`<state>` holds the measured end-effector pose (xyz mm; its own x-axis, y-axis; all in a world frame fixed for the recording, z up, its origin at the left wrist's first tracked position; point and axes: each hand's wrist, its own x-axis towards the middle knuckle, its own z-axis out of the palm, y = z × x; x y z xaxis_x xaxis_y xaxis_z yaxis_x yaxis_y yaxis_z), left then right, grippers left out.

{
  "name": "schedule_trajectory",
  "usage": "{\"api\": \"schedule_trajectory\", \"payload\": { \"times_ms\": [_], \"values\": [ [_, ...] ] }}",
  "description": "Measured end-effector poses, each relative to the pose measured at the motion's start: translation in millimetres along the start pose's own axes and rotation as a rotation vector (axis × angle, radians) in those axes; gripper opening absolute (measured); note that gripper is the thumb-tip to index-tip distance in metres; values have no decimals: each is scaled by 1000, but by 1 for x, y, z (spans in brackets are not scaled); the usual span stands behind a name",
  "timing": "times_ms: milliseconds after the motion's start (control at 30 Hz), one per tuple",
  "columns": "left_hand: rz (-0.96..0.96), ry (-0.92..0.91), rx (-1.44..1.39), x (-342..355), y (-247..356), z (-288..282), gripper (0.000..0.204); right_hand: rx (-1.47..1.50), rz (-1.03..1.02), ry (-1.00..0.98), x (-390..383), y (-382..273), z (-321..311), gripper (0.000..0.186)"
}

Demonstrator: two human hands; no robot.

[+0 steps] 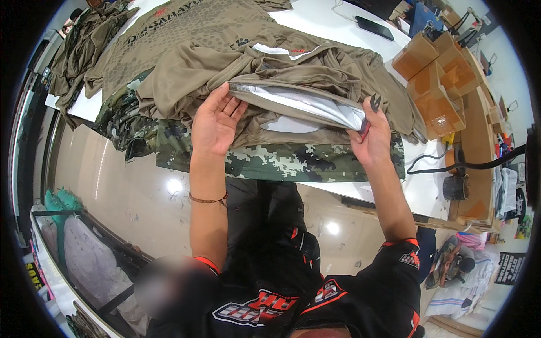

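Note:
A khaki-brown shirt (pixel 186 73) lies bunched on the table in front of me. One opening of it is stretched sideways between my hands, showing a white, shiny inside. My left hand (pixel 217 124), palm turned up, has its fingers closed at the left end of this edge. At the right end, my right hand (pixel 372 138) grips the cloth between thumb and fingers. It also holds small thread snips (pixel 375 103), whose dark blades poke up past the fingers; a bit of red shows below. Green camouflage cloth (pixel 270 160) hangs under the shirt along the near edge.
More printed khaki shirts (pixel 169 34) spread over the white table (pixel 420 163) toward the far left. A dark phone (pixel 374 28) lies at the back. Cardboard boxes (pixel 434 96) and a black cable (pixel 479 163) stand to the right. A rack with wrapped bundles (pixel 90 253) is at lower left.

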<state>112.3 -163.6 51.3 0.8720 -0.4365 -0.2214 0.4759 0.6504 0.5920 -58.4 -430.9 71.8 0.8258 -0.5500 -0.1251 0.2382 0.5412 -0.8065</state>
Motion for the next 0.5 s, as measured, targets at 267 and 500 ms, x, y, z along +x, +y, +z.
{"api": "schedule_trajectory", "payload": {
  "times_ms": [267,500],
  "values": [
    [-110,-123,-199,11,-6,-14,25,-47,16,20,0,3,4,12],
    [-52,-25,-161,2,-6,4,20,-192,-60,-24,-7,1,15,34]
  ]
}}
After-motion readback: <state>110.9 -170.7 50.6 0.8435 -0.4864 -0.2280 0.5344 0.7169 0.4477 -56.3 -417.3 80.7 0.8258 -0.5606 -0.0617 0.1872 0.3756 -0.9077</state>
